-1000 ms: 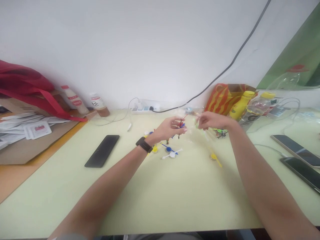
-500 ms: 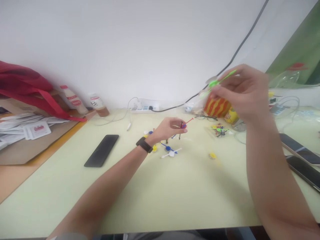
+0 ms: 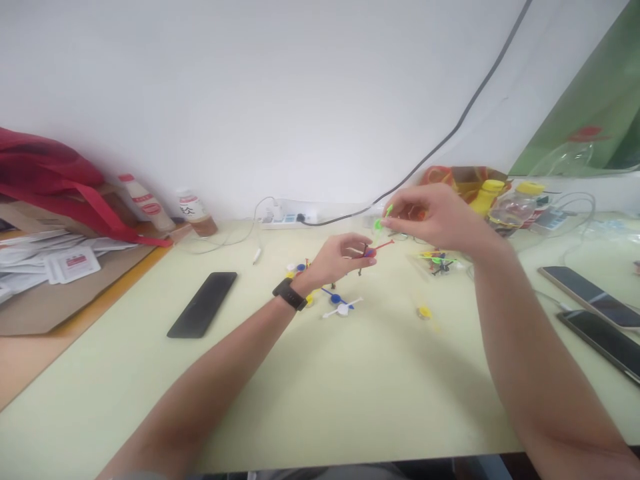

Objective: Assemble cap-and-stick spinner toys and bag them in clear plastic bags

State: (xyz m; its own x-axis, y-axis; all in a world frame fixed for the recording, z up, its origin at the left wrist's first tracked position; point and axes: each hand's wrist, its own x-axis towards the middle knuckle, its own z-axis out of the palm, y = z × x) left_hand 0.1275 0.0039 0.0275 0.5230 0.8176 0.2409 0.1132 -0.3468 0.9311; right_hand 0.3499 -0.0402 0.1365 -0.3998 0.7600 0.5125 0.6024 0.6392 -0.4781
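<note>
My left hand [image 3: 339, 259] hovers over the pale green table [image 3: 320, 393], fingers closed on a small toy assembly with a blue hub and a red stick [image 3: 374, 250]. My right hand [image 3: 434, 217] is just right of it and slightly higher, pinching a green stick piece [image 3: 384, 219] whose tip points down toward the assembly. Loose blue, white and yellow hub-and-stick pieces [image 3: 340, 303] lie under my left wrist. A small pile of coloured pieces [image 3: 439, 260] lies under my right hand. A yellow piece [image 3: 425, 311] lies alone nearer to me.
A black phone [image 3: 203, 304] lies at the left. Two phones [image 3: 595, 317] lie at the right edge. Bottles [image 3: 193, 210], a power strip [image 3: 287, 215], a striped bag [image 3: 463, 183] and yellow-capped bottles [image 3: 510, 203] line the wall. A red bag [image 3: 50, 177] and packets sit far left.
My right hand lifted the green stick piece high to the right, then brought it back down and left, close to the assembly. My left hand stayed in place.
</note>
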